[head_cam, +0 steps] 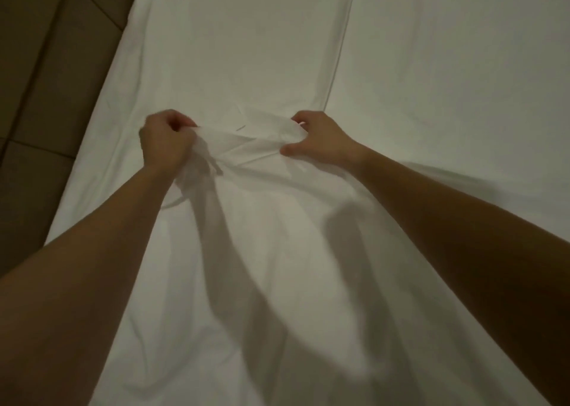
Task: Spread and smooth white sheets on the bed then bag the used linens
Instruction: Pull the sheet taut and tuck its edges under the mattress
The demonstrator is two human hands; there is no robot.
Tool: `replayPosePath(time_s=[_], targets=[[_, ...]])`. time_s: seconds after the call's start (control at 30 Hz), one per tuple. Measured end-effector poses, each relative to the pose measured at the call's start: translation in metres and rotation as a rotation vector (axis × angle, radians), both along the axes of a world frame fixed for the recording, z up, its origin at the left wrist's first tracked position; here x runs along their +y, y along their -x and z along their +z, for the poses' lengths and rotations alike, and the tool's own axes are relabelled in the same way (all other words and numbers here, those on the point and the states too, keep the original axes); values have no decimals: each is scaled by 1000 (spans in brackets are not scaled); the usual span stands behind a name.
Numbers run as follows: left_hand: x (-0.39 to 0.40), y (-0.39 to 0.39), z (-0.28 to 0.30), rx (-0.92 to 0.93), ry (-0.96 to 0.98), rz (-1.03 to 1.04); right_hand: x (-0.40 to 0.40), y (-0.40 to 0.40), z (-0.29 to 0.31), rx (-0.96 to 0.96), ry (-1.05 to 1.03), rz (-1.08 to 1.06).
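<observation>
A white sheet [277, 251] is lifted toward me, its bunched edge stretched between both hands above the bed. My left hand [165, 143] grips the left end of that edge in a closed fist. My right hand [314, 137] pinches the right end, thumb underneath and fingers curled over the cloth. Beyond the hands a flat white sheet [240, 50] covers the bed, with a long straight hem or fold line [342, 38] running away from me. Loose folds hang down between my forearms.
The bed's left edge [101, 103] runs diagonally, with brown tiled floor [46, 81] beside it. More flat white linen [462, 81] spreads to the right of the fold line.
</observation>
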State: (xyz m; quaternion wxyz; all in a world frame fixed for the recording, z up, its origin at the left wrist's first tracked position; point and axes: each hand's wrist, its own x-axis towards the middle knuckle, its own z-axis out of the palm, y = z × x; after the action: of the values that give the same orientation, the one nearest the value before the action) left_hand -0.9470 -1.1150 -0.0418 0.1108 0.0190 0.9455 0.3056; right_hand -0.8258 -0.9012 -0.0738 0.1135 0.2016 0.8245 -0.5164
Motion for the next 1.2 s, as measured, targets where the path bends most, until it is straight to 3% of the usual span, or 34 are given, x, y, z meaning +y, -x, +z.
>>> replayPosePath(time_s=[0.07, 0.1, 0.17, 0.27, 0.33, 0.47, 0.57, 0.67, 0.77, 0.83, 0.97, 1.13, 1.2], targets=[[4, 8, 2, -46, -275, 199, -7, 13, -1, 61, 107, -72], [5, 12, -1, -91, -320, 223, -9, 18, -2, 78, 200, -136], [3, 12, -8, -197, -170, 129, -12, 29, -10, 84, 288, -248], [-7, 8, -20, -341, 14, 8, -15, 46, -16, -45, 140, -144], [-8, 11, -23, -322, 107, -53, -19, 58, -16, -113, 52, -22], [1, 23, -16, -375, 198, -203, -27, 84, -12, -71, 54, -58], [-2, 27, -3, -250, 114, -244, -34, 99, -15, -76, 39, -64], [-5, 25, 4, 19, -69, -8, -41, 111, -17, -75, -5, -49], [0, -8, 4, 333, -129, 151, -47, 127, -13, -12, -39, -119], [7, -47, -5, 390, -135, 75, -51, 141, -7, 36, -71, -112], [10, -100, -43, 291, 34, -327, -60, 166, 12, 88, -80, -120], [-8, -97, -71, 107, 334, -507, -64, 151, 8, -73, 35, 82], [-18, -78, -78, 75, 475, -552, -64, 136, 1, -23, 49, 28]])
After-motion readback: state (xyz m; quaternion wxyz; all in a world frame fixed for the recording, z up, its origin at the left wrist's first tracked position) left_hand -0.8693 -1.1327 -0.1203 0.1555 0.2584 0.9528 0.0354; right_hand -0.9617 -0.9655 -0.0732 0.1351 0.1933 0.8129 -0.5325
